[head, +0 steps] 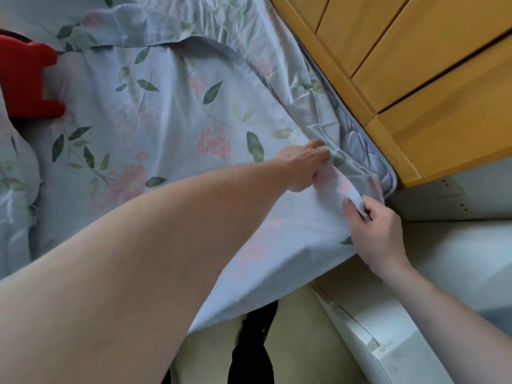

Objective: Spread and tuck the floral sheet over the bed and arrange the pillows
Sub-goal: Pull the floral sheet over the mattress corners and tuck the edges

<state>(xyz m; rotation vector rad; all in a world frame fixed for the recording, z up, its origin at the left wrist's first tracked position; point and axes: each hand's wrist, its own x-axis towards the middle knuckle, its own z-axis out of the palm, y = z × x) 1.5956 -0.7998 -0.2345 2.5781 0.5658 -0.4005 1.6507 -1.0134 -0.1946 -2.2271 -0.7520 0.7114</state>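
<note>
I saw floral sheet (171, 112) spread over bed, corner bunched at mattress (368, 153) corner. Left hand (303, 164) gripped fold there; right hand (374, 231) pinched hem just below.

**Out of sight at the bed corner**

The floral sheet (166, 112) covers most of the mattress (360, 139). The red object (25, 79) is cut off at the left edge. The right hand (379, 231) hides its fingertips in bunched fabric.
</note>
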